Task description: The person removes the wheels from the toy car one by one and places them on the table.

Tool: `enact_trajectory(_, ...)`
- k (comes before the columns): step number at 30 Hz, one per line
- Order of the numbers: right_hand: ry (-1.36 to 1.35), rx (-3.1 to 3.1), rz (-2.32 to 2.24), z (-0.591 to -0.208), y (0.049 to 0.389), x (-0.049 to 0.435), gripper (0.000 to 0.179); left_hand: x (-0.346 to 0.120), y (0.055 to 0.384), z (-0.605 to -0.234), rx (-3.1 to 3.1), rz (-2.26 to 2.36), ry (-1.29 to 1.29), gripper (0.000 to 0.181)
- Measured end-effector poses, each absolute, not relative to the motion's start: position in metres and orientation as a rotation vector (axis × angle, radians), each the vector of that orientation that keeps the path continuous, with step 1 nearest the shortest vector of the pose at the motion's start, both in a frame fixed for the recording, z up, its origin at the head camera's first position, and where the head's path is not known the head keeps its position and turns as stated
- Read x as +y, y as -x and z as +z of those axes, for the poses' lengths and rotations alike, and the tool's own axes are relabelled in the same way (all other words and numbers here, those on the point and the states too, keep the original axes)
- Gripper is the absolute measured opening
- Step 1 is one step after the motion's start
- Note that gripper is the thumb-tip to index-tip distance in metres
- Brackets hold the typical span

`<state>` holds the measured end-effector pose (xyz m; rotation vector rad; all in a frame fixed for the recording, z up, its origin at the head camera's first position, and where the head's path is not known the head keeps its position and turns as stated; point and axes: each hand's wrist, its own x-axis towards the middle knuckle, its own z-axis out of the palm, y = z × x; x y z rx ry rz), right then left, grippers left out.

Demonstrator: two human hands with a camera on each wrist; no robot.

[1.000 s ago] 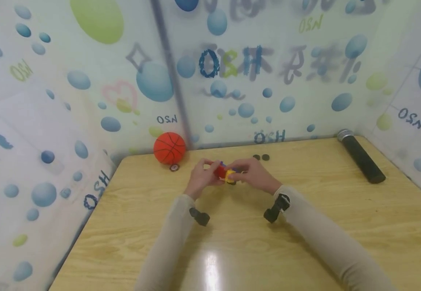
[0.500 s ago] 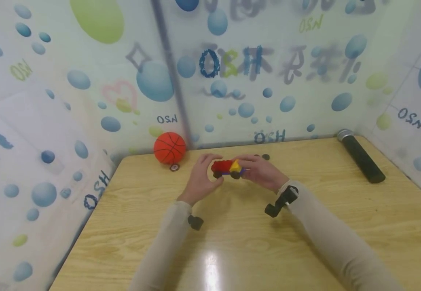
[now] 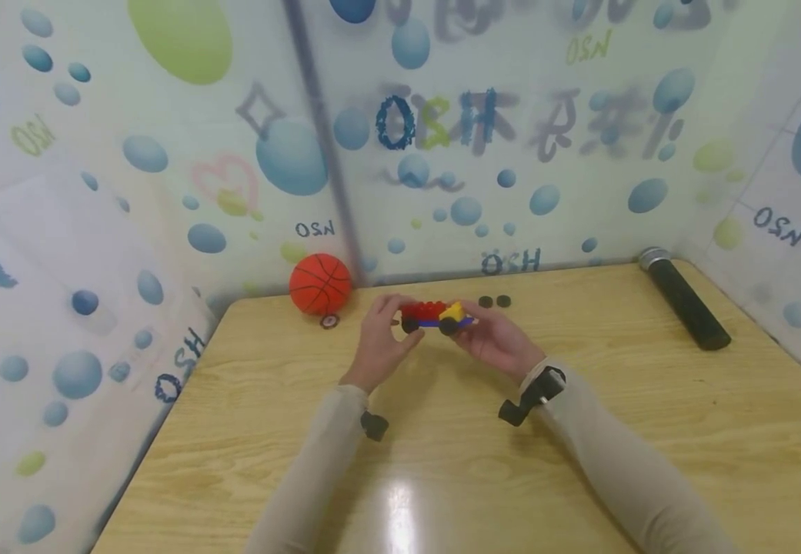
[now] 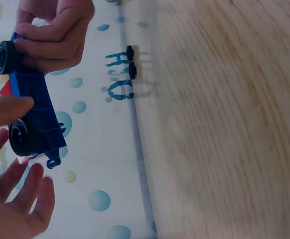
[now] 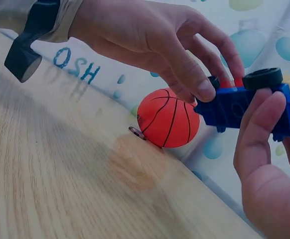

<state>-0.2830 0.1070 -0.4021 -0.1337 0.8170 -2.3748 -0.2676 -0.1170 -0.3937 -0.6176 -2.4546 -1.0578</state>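
Note:
A toy truck point(image 3: 432, 313) is held level above the table, its side towards me. It has a blue base, studded red bricks, a yellow front part and black wheels. My left hand point(image 3: 377, 346) holds its rear end between thumb and fingers; the left wrist view shows the thumb point(image 4: 15, 108) on the blue underside. My right hand point(image 3: 500, 344) grips the yellow front end. In the right wrist view, right-hand fingers point(image 5: 257, 124) lie against the blue base beside a wheel point(image 5: 262, 78). Part of the far side is hidden.
Two black wheels point(image 3: 495, 301) lie at the wooden table's back edge. A red basketball-patterned ball point(image 3: 320, 285) rests at the back left, a small round piece point(image 3: 329, 322) before it. A black microphone point(image 3: 687, 304) lies far right. Patterned walls point(image 3: 552, 231) rise behind the table.
The truck has turned from an angled pose to side-on and level. My left hand shifted its grip to the rear end. My right hand rolled, its palm now showing more.

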Motion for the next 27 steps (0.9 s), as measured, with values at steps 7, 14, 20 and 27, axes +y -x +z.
enact_trajectory(7, 0.222, 1.042, -2.257, -0.394, 0.286, 0.106, 0.025, -0.107, 0.266, -0.383, -2.436, -0.898, 0.777, 0.044)
enact_trajectory(14, 0.280, 1.258, -2.149, -0.387, 0.288, 0.104, 0.032, -0.101, 0.261, -0.384, -2.442, -0.857, 0.745, 0.039)
enact_trajectory(20, 0.378, 1.475, -2.149, -0.389, 0.286, 0.100, 0.034, -0.094, 0.259, -0.388, -2.415, -0.905, 0.618, 0.030)
enact_trajectory(27, 0.474, 1.469, -2.223, -0.400, 0.287, 0.094, 0.034, -0.081, 0.255, -0.384, -2.417, -0.926, 0.493, 0.033)
